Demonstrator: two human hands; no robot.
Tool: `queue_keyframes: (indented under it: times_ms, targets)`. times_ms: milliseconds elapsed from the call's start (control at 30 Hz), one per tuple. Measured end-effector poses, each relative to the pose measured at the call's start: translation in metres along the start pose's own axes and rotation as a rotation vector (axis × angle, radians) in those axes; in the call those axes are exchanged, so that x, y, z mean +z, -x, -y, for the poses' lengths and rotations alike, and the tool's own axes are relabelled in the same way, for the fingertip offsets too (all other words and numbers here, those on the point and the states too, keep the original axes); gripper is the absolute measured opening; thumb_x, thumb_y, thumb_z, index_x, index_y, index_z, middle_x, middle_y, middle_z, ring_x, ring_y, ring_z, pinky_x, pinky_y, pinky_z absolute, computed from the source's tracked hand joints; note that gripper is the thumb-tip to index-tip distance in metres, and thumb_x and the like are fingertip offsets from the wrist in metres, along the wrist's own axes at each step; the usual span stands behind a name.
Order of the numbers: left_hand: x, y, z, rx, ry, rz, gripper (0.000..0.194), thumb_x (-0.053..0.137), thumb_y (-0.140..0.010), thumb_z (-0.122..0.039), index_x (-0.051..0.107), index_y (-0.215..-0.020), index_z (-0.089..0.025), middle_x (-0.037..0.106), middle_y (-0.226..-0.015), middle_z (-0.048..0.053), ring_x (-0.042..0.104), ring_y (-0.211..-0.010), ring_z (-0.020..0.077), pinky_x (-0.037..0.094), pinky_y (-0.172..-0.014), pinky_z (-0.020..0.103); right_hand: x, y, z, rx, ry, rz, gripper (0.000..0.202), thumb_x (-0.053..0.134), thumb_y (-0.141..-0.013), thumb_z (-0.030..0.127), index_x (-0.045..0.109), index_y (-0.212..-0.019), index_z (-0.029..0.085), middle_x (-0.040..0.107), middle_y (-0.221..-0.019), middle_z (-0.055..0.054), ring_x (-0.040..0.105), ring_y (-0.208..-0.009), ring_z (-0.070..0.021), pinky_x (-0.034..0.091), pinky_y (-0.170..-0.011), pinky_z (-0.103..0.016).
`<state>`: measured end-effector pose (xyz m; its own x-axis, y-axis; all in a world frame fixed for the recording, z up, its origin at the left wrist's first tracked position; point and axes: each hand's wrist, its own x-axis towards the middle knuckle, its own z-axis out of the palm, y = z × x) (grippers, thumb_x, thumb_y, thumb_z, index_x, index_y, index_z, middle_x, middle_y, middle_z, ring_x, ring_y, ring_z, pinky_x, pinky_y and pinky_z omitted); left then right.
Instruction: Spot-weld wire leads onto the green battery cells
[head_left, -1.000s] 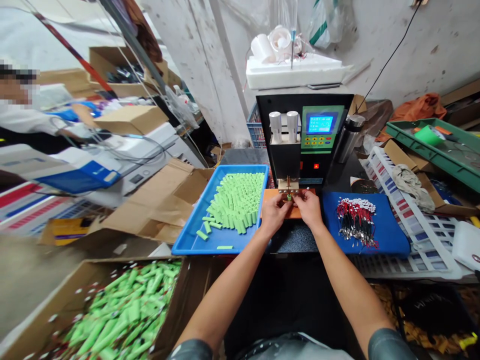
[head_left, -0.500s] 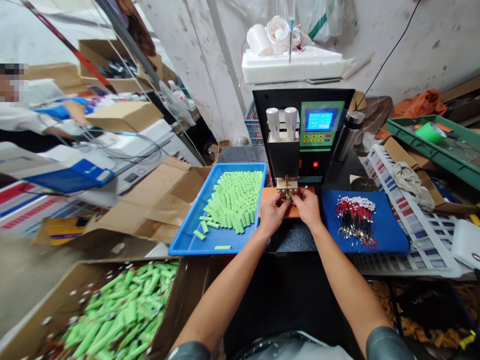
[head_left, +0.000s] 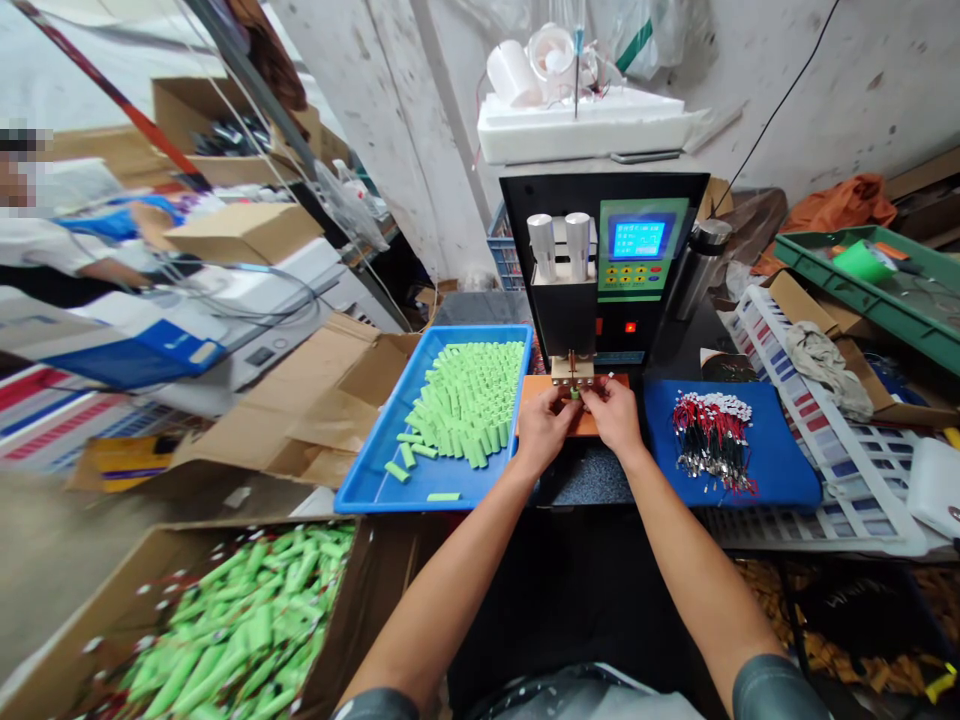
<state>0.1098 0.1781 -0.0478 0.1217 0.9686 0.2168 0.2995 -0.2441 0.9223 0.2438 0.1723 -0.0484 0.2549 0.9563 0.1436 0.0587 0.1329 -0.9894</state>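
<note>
Under the electrode tips of a black spot welder (head_left: 575,320), both hands meet around a small green battery cell (head_left: 575,393). My left hand (head_left: 546,425) pinches the cell from the left side. From the right, my right hand (head_left: 613,410) has its fingers closed at the same cell; what else they hold, perhaps a thin wire, is too small to make out. An orange plate (head_left: 534,386) lies beneath the hands. To the left, a blue tray (head_left: 360,480) carries many loose green cells (head_left: 469,400). Red and black wire leads with white connectors (head_left: 712,435) lie on a blue pad (head_left: 787,470) at right.
A cardboard box (head_left: 375,570) of green wired cells stands at lower left. White slatted baskets (head_left: 862,500) and a green tray (head_left: 900,310) are on the right. A metal flask (head_left: 705,265) stands beside the welder. Another person's arm (head_left: 112,270) shows at far left.
Both hands stay at the cell under the welder tips with hardly any movement. The camera view has shifted slightly, and the other person's arm at far left has moved a little.
</note>
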Motion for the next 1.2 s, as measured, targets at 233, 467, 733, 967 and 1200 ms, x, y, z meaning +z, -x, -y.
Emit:
queue_keyframes:
  times_ms: [233,467,733,967,1200]
  targets:
    - [0.001,0.0,0.003,-0.013,0.002,0.006,0.029,0.065,-0.082,-0.038,0.073,-0.1,-0.018,0.066,-0.068,0.001,0.055,-0.06,0.013,0.04,-0.055,0.022,0.0,0.001,0.001,-0.012,0.03,-0.004,0.021,0.067,-0.079,0.04,0.071,-0.089,0.021,0.075,-0.088,-0.006,0.07,-0.085,-0.0237,0.056,-0.077,-0.035]
    - [-0.001,-0.002,0.002,0.001,-0.049,0.02,0.028,0.065,-0.081,-0.035,0.074,-0.102,-0.019,0.07,-0.078,0.003,0.059,-0.066,0.0147,0.043,-0.061,0.023,-0.001,0.0,-0.002,-0.006,0.009,0.01,0.023,0.068,-0.078,0.04,0.07,-0.091,0.022,0.075,-0.09,-0.006,0.07,-0.089,-0.024,0.057,-0.077,-0.035]
    - [-0.001,-0.002,0.0,-0.005,-0.008,0.031,0.027,0.067,-0.079,-0.037,0.074,-0.096,-0.017,0.069,-0.074,0.003,0.059,-0.065,0.0147,0.043,-0.06,0.023,-0.012,0.006,0.008,0.087,-0.18,0.054,0.028,0.075,-0.071,0.045,0.065,-0.079,0.019,0.071,-0.08,-0.003,0.07,-0.074,-0.0187,0.059,-0.077,-0.036]
    - [-0.006,0.005,-0.017,-0.041,0.074,0.08,0.025,0.07,-0.076,-0.039,0.071,-0.08,-0.015,0.067,-0.068,0.002,0.057,-0.061,0.0139,0.044,-0.058,0.025,-0.027,0.035,0.011,0.176,-0.254,0.021,0.041,0.08,-0.066,0.048,0.062,-0.087,0.018,0.067,-0.071,0.0,0.069,-0.064,-0.0155,0.06,-0.06,-0.029]
    - [-0.013,0.016,-0.038,-0.05,0.118,0.09,0.024,0.071,-0.074,-0.037,0.073,-0.081,-0.014,0.068,-0.072,0.002,0.054,-0.06,0.0121,0.043,-0.059,0.025,-0.024,0.064,0.017,0.251,-0.16,0.171,0.036,0.073,-0.073,0.047,0.06,-0.087,0.016,0.061,-0.056,0.004,0.055,-0.04,-0.0093,0.045,-0.038,-0.02]
